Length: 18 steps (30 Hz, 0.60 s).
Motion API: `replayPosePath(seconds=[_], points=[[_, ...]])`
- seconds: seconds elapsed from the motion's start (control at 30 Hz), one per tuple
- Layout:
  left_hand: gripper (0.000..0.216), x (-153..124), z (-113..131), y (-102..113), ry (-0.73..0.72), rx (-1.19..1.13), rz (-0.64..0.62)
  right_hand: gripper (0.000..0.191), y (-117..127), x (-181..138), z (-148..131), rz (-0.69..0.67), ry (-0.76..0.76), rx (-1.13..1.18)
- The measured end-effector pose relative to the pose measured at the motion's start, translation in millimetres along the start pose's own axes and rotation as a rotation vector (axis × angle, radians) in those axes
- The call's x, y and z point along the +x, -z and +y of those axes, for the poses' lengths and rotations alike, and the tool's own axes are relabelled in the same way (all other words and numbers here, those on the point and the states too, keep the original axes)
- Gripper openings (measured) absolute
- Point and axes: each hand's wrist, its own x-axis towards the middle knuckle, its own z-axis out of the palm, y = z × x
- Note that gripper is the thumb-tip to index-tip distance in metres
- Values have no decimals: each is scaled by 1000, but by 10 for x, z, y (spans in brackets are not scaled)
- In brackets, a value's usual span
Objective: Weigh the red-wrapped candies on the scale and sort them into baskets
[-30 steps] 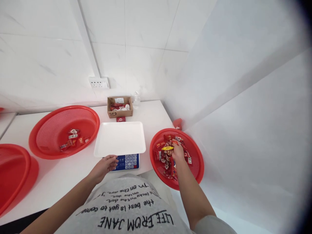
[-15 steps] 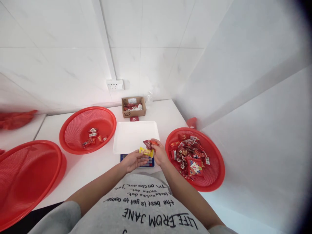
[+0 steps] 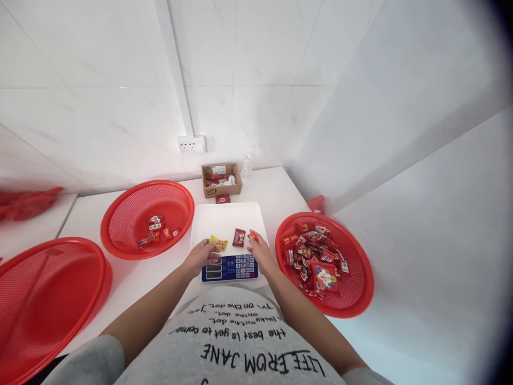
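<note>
A white scale tray (image 3: pixel 212 214) with a blue keypad panel (image 3: pixel 230 268) is in front of me. My left hand (image 3: pixel 202 254) pinches a yellow-wrapped candy (image 3: pixel 218 243) over the tray's left part. A dark red candy packet (image 3: pixel 239 238) lies on the tray between my hands. At the tray's right edge, my right hand (image 3: pixel 259 250) grips a small red-wrapped candy (image 3: pixel 252 235) with its fingertips.
A red basket (image 3: pixel 363 278) of many wrapped snacks stands at right. Another red basket (image 3: pixel 120 208) at left holds several packets, with a third red basket (image 3: pixel 52 299) nearer. A cardboard box (image 3: pixel 222 190) of packets sits behind the scale, by a small red packet (image 3: pixel 223 199).
My hands have moved apart, the left one going left with the yellow candy. The dark red packet has left my right hand and now lies on the tray.
</note>
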Motion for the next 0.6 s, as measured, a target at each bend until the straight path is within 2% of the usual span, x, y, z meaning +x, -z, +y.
replayPosePath(seconds=[0.17,0.27,0.33,0.4,0.47,0.53,0.6], points=[[42,83,2,7,-52,88,44,55,160,6,79,-5,-58,83],[64,118,8,-32,-105,146,94,55,165,-1,60,18,-73,111],[70,137,-6,-68,-195,248,132,53,158,-14,27,41,-75,79],[62,151,-41,-104,-336,388,153,48,171,-38,-10,53,-56,21],[44,155,-90,-135,-461,493,153,39,223,-80,-28,35,-26,-53],[27,141,-143,-154,-520,537,124,27,316,-146,-2,-45,-16,-140],[19,111,-191,-156,-512,563,68,17,436,-239,87,-178,-51,-255]])
